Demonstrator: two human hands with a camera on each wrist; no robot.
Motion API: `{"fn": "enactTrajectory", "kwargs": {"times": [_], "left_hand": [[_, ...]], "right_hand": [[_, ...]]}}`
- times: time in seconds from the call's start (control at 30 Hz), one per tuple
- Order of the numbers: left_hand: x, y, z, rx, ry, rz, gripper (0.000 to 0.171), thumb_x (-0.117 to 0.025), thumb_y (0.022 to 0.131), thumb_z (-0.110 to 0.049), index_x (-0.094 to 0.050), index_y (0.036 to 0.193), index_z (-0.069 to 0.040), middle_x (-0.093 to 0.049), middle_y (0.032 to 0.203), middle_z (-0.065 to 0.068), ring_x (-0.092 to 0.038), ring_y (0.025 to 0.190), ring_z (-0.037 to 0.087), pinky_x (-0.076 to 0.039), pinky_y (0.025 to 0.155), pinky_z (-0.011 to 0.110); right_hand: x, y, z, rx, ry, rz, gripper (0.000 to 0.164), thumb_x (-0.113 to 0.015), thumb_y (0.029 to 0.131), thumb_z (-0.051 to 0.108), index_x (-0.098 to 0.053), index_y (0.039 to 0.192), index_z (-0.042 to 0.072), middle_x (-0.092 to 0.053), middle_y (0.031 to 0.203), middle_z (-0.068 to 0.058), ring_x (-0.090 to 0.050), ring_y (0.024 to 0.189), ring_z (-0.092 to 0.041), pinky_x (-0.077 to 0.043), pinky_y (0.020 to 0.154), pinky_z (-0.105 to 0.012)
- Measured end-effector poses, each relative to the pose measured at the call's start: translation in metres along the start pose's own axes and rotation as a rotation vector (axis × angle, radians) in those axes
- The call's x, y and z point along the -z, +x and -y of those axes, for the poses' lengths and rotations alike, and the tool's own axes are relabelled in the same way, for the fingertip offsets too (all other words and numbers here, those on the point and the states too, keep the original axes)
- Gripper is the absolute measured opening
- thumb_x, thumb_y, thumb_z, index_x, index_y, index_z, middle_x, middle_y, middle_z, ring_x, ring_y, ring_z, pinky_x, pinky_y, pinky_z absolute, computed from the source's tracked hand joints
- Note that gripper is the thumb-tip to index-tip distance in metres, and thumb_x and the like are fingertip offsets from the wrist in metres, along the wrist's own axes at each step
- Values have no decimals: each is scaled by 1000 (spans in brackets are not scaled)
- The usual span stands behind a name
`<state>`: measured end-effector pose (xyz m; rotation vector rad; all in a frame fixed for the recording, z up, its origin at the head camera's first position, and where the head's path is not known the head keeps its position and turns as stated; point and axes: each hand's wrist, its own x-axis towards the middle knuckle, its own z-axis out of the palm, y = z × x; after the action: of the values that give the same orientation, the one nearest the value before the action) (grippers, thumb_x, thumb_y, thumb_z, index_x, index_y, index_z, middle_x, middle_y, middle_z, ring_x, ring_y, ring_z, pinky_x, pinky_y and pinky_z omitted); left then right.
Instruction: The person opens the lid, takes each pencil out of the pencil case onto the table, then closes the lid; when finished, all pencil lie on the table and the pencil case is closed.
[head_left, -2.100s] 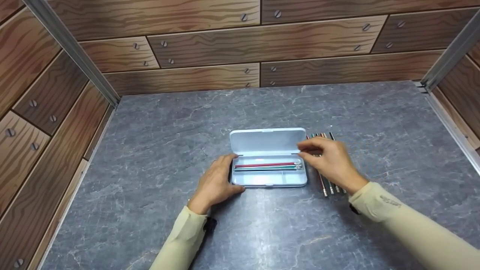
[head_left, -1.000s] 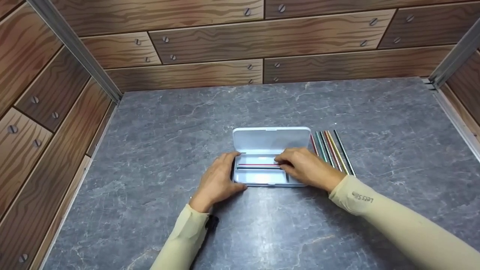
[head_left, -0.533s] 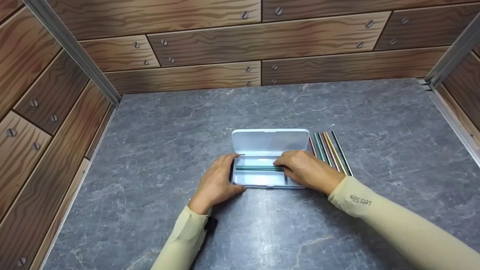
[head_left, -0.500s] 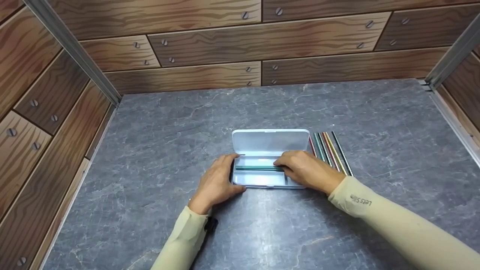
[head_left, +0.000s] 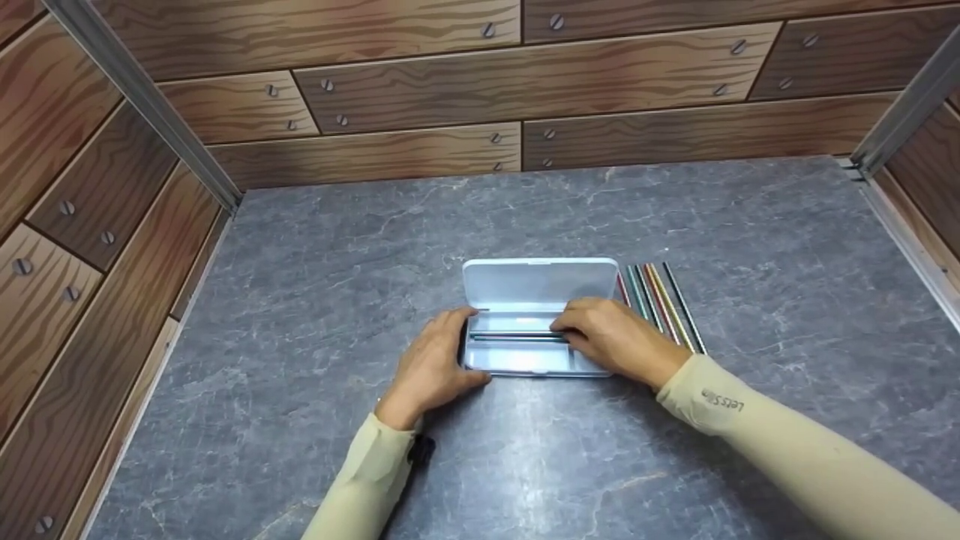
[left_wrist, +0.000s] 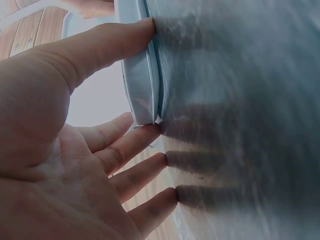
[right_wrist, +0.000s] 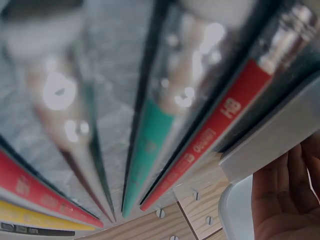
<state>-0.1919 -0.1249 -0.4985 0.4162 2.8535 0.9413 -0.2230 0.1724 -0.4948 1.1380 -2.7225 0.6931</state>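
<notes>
An open, pale translucent pencil case (head_left: 536,360) lies on the table with its hinged lid (head_left: 540,281) raised. My left hand (head_left: 429,367) holds its left end, thumb on the front edge and index finger at the back corner; the left wrist view shows the other fingertips on the table. Inside the case, dark and teal pencils (head_left: 517,337) lie lengthwise in the rear compartment. My right hand (head_left: 611,337) reaches over the case's right part, fingers curled at the pencils' eraser ends. Its fingertips and those ends are hidden.
Several pencils lie side by side right of the case, partly under my right wrist, including a yellow pencil (head_left: 675,304) and a dark pencil (head_left: 684,306). A red pencil (right_wrist: 205,135) is nearest the case. Wood-patterned walls (head_left: 412,90) surround the grey table (head_left: 360,247).
My right hand has come from beside the lid down into the case. The red pencil visible inside earlier no longer shows; teal and dark ones do. My left hand has stayed put.
</notes>
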Motion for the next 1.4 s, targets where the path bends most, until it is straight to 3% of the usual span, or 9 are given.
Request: {"fn": "enactTrajectory", "kwargs": {"times": [0.27, 0.6, 1.03, 1.2, 1.4], "left_hand": [[-1, -1, 1, -5, -3, 1, 93, -100, 80, -19, -53, 160, -6, -64, 153, 20, -62, 143, 41, -53, 119, 59], [-1, -1, 2, -17, -2, -7, 93, -100, 79, -19, -54, 159, -5, -64, 153, 20, -61, 143, 40, -53, 120, 58], [-1, 0, 1, -19, 7, -12, 94, -100, 79, -19, -54, 159, -4, -64, 153, 21, -62, 143, 41, -52, 120, 59], [0, 0, 1, -12, -2, -6, 93, -99, 80, -19, -54, 160, -6, -63, 154, 20, -61, 144, 42, -52, 121, 59], [0, 0, 1, -16, -6, -3, 93, -99, 80, -19, -53, 160, -5, -64, 153, 21, -61, 143, 42, -52, 120, 59]], "right_hand": [[-1, -1, 0, -5, -59, -25, 18, -84, 92, 0, -88, 107, 9, -80, 99, -6, -77, 92, -24, -67, 83, -43], [-2, -3, -1, 58, -83, -76, 17, -86, 89, -1, -87, 104, 7, -80, 96, -6, -77, 87, -24, -67, 79, -42], [13, -9, 2, -4, -15, -138, 19, -86, 92, -1, -87, 109, 7, -81, 100, -6, -78, 89, -23, -68, 81, -41], [23, -16, -1, -71, 65, -198, 19, -83, 94, -4, -86, 110, 5, -82, 102, -7, -78, 89, -21, -67, 80, -38], [40, -29, -6, -228, 167, -268, 22, -84, 93, -4, -86, 113, 5, -83, 101, -7, -72, 84, -14, -62, 75, -23]]}}
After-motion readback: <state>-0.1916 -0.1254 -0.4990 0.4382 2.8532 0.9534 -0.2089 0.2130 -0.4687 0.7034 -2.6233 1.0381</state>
